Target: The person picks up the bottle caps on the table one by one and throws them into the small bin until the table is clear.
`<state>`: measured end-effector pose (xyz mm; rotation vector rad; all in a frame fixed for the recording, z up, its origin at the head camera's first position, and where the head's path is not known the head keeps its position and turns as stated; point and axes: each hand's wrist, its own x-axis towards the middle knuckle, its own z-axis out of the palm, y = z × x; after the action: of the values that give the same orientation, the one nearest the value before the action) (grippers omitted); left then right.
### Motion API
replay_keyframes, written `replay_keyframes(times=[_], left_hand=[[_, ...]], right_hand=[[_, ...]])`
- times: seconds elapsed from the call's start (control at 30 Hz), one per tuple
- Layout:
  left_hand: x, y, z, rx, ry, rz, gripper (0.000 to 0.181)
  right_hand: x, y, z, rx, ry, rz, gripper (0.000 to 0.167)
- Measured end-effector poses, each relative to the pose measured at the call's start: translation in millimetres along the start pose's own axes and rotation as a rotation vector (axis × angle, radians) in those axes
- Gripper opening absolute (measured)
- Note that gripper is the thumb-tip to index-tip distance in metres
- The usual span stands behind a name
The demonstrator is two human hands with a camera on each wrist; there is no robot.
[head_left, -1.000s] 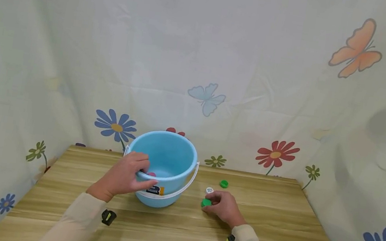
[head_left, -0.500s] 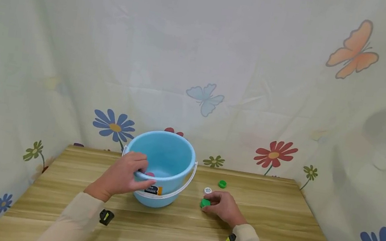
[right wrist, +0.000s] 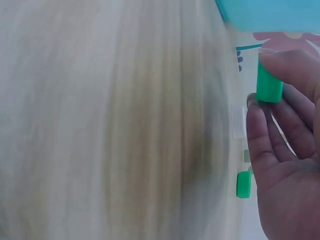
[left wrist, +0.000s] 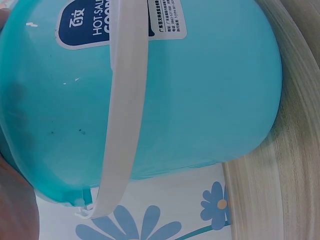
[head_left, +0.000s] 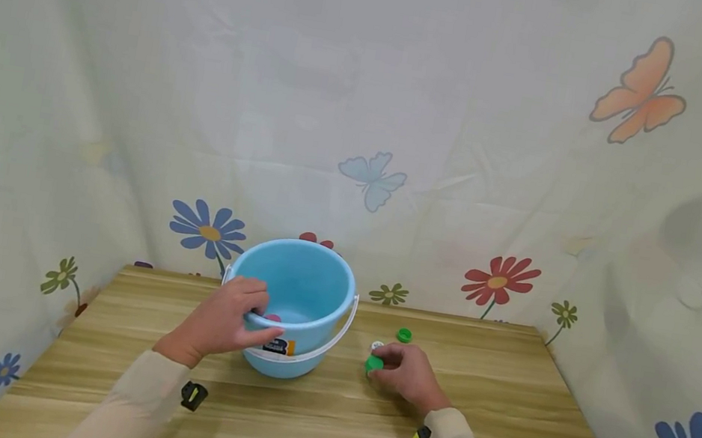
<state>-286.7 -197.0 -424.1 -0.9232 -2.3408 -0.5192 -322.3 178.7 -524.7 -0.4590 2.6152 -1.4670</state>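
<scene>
On my left wrist feed I can read a dark blue label (left wrist: 82,30) on the side of the bucket (left wrist: 215,100): white letters, turned sideways, give "HOT-SAL" up to where my view cuts off, and next to that "GOO", partly under the handle (left wrist: 127,115). Larger Chinese characters stand alongside, the first 百. Past the handle, a white panel (left wrist: 170,20) carries small Chinese print starting 广东; I can't be sure of its numbers. On the head feed, the white cap (head_left: 377,345) bears marks too small for me to read.
</scene>
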Motion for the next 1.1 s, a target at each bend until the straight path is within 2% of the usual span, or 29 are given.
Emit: replay_keyframes(times=[0.17,0.33,0.63,0.9,1.1], left_hand=[[-0.1,0.3,0.1,0.004,-0.001,-0.001,0.046],[0.6,0.6,0.2,0.007,-0.007,-0.001,0.046],[1.0,0.2,-0.5,-0.001,0.003,0.003,0.046],[0.0,-0.4,-0.1,0.002,0.013,0.008,0.046],[-1.0,-0.7,0.6,-0.002,0.011,0.004,0.046]], right_hand=[[1.6,-6,0,0.030,0.070,0.002,0.035],[4.7,-11,-2,0.070,0.121,-0.047,0.033],[6.1,-20,-6,0.167,0.142,-0.084,0.042],[7.0,-29,-8,0.206,0.184,-0.093,0.034],[8.4,-35,-12,0.220,0.198,-0.118,0.035]])
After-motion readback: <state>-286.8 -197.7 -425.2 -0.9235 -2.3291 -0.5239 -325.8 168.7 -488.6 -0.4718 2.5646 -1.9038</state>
